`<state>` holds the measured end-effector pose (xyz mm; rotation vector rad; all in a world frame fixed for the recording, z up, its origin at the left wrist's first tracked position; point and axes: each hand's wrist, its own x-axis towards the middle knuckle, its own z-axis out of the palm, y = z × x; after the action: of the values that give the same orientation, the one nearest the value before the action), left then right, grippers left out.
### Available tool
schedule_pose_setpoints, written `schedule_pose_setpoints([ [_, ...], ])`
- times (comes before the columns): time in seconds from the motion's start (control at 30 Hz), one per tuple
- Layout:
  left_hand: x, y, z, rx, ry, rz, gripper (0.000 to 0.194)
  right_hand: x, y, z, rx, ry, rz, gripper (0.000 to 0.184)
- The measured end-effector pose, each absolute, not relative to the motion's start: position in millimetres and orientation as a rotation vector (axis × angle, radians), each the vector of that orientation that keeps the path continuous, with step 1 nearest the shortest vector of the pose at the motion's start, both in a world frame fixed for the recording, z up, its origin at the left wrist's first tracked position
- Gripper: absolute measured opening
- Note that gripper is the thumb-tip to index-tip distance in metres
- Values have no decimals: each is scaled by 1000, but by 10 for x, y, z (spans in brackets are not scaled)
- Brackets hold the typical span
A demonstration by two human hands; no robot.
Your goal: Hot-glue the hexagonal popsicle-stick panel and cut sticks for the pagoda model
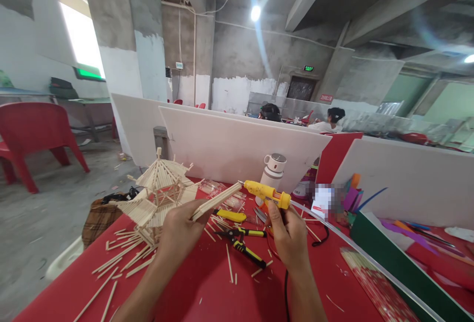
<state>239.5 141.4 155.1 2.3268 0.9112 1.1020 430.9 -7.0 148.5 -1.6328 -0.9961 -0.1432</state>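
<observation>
My left hand [183,230] is closed round a bundle of pale wooden sticks [218,200], which points up and to the right. In my right hand [289,235] is a yellow hot glue gun [264,192], its nozzle at the far end of the sticks; I cannot tell whether they touch. A long clear glue stick [333,230] trails out of the gun's back. Left of my left hand stands a pagoda-like model [159,196] built of wooden sticks. Between my hands lie black-and-yellow pliers [242,243] and a yellow utility knife [231,215].
Loose sticks [118,258] litter the red table [207,292]. A white flask [274,169] stands before a white partition [237,137]. At right are a green box [385,258] and a plastic-wrapped stick bundle [377,282]. Two people [331,119] sit beyond the partition.
</observation>
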Motion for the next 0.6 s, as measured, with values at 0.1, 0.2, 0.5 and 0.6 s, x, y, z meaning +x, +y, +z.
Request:
schedule_pose_setpoints([
  [0.1,2408,1418,1544,2315,895,1097,31,4326,-89,1490,-1644,-986,-114,40],
  [0.2,2410,1425,1550,2296,892,1090,32,4366,-124,1503,-1656,-1002,-55,42],
  [0.5,2377,1438,1513,2030,917,1051,27,4334,-278,1525,-1642,-1053,-62,42],
  [0.6,2331,1385,1515,1815,905,1008,27,4243,-313,1526,-1610,-1114,-89,37],
])
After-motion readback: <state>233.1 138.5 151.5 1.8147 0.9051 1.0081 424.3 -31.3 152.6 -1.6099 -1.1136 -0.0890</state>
